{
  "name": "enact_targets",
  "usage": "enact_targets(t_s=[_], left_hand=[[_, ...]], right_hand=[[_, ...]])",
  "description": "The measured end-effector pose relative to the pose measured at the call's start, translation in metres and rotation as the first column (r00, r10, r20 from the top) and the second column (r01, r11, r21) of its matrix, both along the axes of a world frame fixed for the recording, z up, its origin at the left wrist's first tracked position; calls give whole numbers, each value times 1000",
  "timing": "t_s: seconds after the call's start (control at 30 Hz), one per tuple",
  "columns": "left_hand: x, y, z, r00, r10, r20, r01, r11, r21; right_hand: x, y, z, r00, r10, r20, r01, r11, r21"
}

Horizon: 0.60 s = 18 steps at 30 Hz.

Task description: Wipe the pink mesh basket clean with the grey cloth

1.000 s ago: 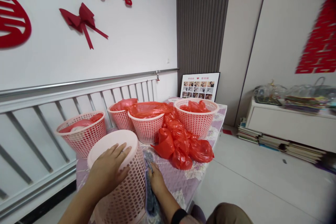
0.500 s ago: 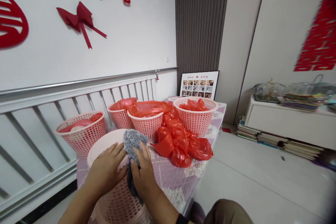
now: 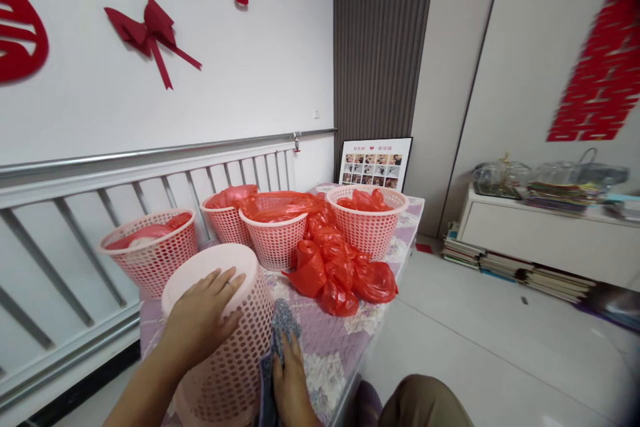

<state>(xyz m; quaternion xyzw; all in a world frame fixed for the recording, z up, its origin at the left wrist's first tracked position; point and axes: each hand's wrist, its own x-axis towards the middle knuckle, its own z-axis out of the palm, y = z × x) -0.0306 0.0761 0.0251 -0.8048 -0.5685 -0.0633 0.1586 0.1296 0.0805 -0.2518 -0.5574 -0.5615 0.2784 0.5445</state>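
Note:
An upturned pink plastic basket (image 3: 235, 353) stands bottom-up at the near end of a table with a purple flowered cloth (image 3: 335, 347). My left hand (image 3: 203, 317) lies flat on its base, fingers spread. My right hand (image 3: 287, 380) presses a grey cloth (image 3: 281, 323) against the basket's perforated side, low down near the tabletop. The fingers are laid over the cloth and hold it there.
Several more pink baskets (image 3: 150, 257) (image 3: 367, 220) lined with red plastic stand further along the table. A heap of red plastic bags (image 3: 340, 270) lies between them. A white railing (image 3: 100, 213) runs along the left. A low cabinet (image 3: 540, 233) with stacked books stands right.
Half a second ago my right hand held the grey cloth up on the basket's base beside my left hand. It has now slid down the basket's side. My left hand stayed put.

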Motion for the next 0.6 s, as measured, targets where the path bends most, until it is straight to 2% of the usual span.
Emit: enact_targets(t_s=[0.07,0.13,0.23,0.3,0.33,0.37,0.43,0.6], left_hand=[[0,0,0,1000,-7,7,7,1000,2],[-1,0,-1,1000,-11,7,11,1000,2],[-3,1,-1,1000,-18,-9,18,1000,-7],[-4,2,-2,1000,-25,-13,25,999,-20],[-4,2,-3,1000,-28,-10,28,999,-23],[-5,2,-3,1000,-30,-6,30,999,-22],[-4,2,-3,1000,-30,3,30,1000,-3],[-2,0,-2,1000,-27,15,27,999,22]], right_hand=[[-8,-3,22,1000,14,-3,-14,1000,19],[-16,-7,56,998,60,13,-61,996,70],[-24,-16,108,982,159,104,-180,954,240],[-26,-20,131,967,189,169,-237,911,337],[-26,-22,136,964,189,188,-247,900,358],[-25,-23,135,963,182,197,-245,899,362],[-23,-25,118,963,171,207,-233,916,327],[-9,-28,29,982,123,144,-143,979,142]])
